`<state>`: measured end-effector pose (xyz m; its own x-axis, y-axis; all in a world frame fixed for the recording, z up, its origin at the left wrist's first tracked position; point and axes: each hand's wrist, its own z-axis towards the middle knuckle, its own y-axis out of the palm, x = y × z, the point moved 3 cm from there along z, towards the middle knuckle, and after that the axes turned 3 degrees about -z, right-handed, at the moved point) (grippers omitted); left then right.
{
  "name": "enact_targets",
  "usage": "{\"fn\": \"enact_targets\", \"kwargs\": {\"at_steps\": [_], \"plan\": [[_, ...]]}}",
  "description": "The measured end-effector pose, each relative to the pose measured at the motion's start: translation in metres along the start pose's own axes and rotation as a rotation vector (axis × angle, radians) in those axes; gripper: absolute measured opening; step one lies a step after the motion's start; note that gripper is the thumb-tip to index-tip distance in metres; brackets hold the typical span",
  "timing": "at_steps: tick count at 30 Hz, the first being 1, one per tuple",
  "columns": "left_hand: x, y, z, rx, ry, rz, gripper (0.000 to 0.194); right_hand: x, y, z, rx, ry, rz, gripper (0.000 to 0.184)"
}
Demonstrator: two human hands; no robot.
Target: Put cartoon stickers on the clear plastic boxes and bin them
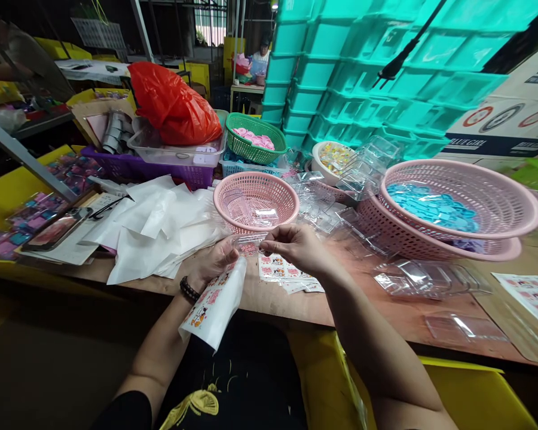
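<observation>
My left hand point(216, 263), a beaded bracelet at its wrist, grips a white sticker sheet point(213, 306) with red and orange cartoon prints that hangs down over the forearm. The same hand holds a small clear plastic case point(248, 240) with red print showing on it. At the right end of that case, the thumb and fingers of my right hand point(296, 246) are pinched together; whether a sticker is between them is hidden. Below my right hand lie more sticker sheets point(280, 270) on the wooden table. A pink basket point(256, 222) with a few clear pieces stands just beyond both hands.
White backing papers point(155, 224) are heaped at left, near a phone point(56, 230). Pink baskets point(461, 230) with blue pieces stand right, with clear cases point(430, 279) before them. Behind are a green basket point(255, 146), a red bag point(174, 107) and stacked teal crates point(363, 77).
</observation>
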<state>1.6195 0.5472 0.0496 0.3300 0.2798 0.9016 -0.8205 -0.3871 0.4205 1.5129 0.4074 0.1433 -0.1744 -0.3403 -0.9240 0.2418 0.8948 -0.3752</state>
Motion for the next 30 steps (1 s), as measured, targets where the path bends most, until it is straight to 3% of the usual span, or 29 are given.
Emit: {"fn": "enact_targets", "kwargs": {"at_steps": [3, 7, 10, 13, 16, 17, 20, 21, 22, 23, 27, 28, 30], "plan": [[0.002, 0.004, -0.001, -0.082, -0.003, -0.034, 0.081, 0.0, 0.001, 0.001, 0.015, -0.005, -0.017, 0.045], [0.001, 0.006, -0.001, -0.067, -0.012, -0.064, 0.073, 0.001, 0.004, 0.0, 0.043, -0.002, -0.099, 0.044], [0.0, 0.006, 0.001, -0.022, 0.026, -0.012, 0.066, -0.001, 0.01, -0.006, 0.12, -0.034, -0.352, 0.035], [-0.002, 0.003, 0.002, 0.064, 0.081, 0.047, 0.058, -0.002, 0.013, -0.015, 0.276, -0.021, -0.692, 0.027], [0.0, 0.001, 0.0, 0.109, 0.137, 0.078, 0.052, 0.001, 0.007, -0.019, 0.387, 0.016, -0.749, 0.062], [0.001, 0.001, -0.002, 0.09, 0.153, 0.085, 0.052, 0.003, 0.006, -0.017, 0.32, 0.0, -0.683, 0.072], [0.006, 0.007, -0.009, -0.002, 0.152, 0.113, 0.053, 0.012, 0.007, -0.005, -0.134, -0.091, -0.347, 0.073], [0.007, 0.008, -0.011, 0.01, 0.139, 0.127, 0.053, 0.014, 0.006, 0.001, -0.229, -0.107, -0.255, 0.07], [0.008, 0.008, -0.012, 0.06, 0.123, 0.146, 0.054, 0.017, 0.002, 0.01, -0.236, -0.111, -0.209, 0.068], [0.008, 0.006, -0.013, 0.146, 0.117, 0.165, 0.056, 0.021, -0.004, 0.02, -0.143, -0.101, -0.213, 0.067], [0.008, -0.007, -0.012, 0.556, 0.19, 0.208, 0.055, 0.034, -0.039, 0.068, 0.512, -0.004, -0.501, 0.063], [0.008, -0.01, -0.011, 0.617, 0.215, 0.219, 0.053, 0.037, -0.044, 0.081, 0.576, 0.031, -0.574, 0.062], [0.009, -0.015, -0.009, 0.699, 0.264, 0.25, 0.049, 0.041, -0.049, 0.101, 0.559, 0.109, -0.675, 0.063]]}}
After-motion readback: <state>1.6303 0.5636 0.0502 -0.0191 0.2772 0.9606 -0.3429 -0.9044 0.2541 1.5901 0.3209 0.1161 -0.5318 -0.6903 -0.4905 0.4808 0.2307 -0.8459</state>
